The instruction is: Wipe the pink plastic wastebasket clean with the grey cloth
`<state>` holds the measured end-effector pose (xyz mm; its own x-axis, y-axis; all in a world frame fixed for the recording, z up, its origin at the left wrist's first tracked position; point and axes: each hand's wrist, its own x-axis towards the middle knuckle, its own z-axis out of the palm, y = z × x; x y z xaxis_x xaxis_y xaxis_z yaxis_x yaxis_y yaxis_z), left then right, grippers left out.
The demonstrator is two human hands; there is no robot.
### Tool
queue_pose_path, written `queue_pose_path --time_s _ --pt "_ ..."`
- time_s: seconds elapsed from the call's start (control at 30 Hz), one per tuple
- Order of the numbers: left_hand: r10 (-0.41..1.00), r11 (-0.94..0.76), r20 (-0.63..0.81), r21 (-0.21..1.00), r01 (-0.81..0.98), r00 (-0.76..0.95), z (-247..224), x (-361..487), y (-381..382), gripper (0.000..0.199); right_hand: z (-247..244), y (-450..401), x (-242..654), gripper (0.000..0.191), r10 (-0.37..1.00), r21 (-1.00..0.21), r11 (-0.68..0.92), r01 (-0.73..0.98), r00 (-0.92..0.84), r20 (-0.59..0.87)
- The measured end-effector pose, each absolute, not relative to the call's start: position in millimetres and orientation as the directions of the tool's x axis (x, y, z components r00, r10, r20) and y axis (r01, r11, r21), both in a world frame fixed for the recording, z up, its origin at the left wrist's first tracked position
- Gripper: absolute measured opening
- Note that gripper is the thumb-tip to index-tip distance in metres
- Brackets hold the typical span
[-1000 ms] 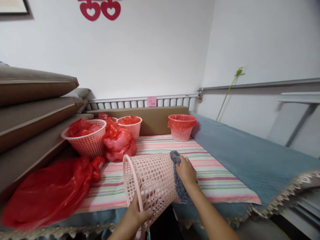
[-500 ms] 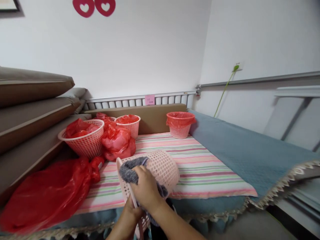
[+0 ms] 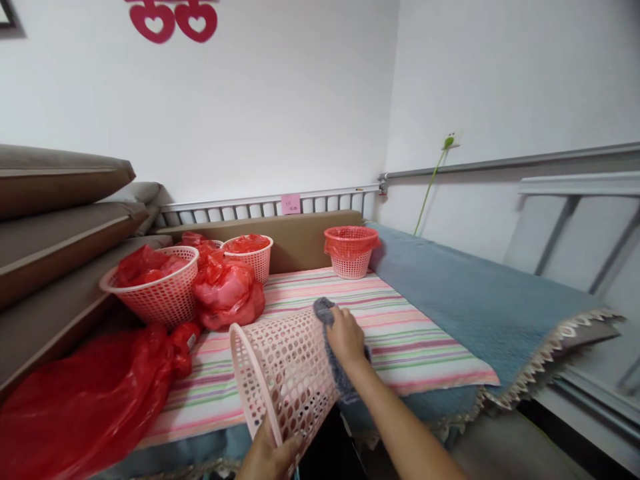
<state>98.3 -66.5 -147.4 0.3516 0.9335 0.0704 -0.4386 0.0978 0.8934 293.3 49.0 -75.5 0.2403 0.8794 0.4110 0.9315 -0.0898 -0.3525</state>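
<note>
A pale pink perforated plastic basket (image 3: 287, 360) lies on its side at the front of the striped cloth, its open rim facing left. My left hand (image 3: 273, 453) grips that rim from below, with the thumb on the outer wall. In my right hand (image 3: 346, 339) is a grey cloth (image 3: 327, 327), pressed against the basket's base end at the right. The fingers close over the cloth, and part of it hangs down below the hand.
Red bags fill a pink basket (image 3: 165, 293) and another white-rimmed basket (image 3: 255, 263) at left. A loose red bag (image 3: 90, 393) lies in front. A basket lined in red (image 3: 350, 263) stands at the back. Cushions (image 3: 60, 233) are stacked left; a blue pad (image 3: 465, 287) slopes right.
My right hand has slid the grey cloth from near the basket's rim rightward to its base end. My left hand still holds the rim. The view has shifted slightly right.
</note>
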Motion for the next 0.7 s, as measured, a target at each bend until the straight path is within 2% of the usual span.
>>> queue_pose_path --time_s 0.13,0.3,0.47,0.6,0.7 --pt "0.909 0.045 0.108 0.935 -0.353 0.402 -146.3 96.5 -68.8 0.089 -83.0 57.6 328.2 0.027 0.849 -0.407 -0.258 0.876 0.406 0.336" --pt "0.901 0.023 0.124 0.943 -0.332 0.415 -148.4 95.0 -66.8 0.083 -78.2 51.3 316.6 0.025 0.858 -0.431 -0.206 0.878 0.374 0.353" --pt "0.902 0.025 0.131 0.935 -0.353 0.412 -157.7 94.0 -61.1 0.073 -55.4 28.4 253.1 0.023 0.903 -0.496 0.076 0.865 0.151 0.402" --pt "0.949 0.009 0.059 0.977 -0.215 0.310 -157.0 91.7 -65.1 0.044 -39.7 -4.3 193.3 0.021 0.877 -0.532 0.367 0.763 -0.093 0.471" --pt "0.970 0.016 0.015 0.992 -0.128 0.243 -152.8 93.4 -70.8 0.034 -35.8 -21.9 170.9 0.023 0.850 -0.533 0.456 0.713 -0.172 0.497"
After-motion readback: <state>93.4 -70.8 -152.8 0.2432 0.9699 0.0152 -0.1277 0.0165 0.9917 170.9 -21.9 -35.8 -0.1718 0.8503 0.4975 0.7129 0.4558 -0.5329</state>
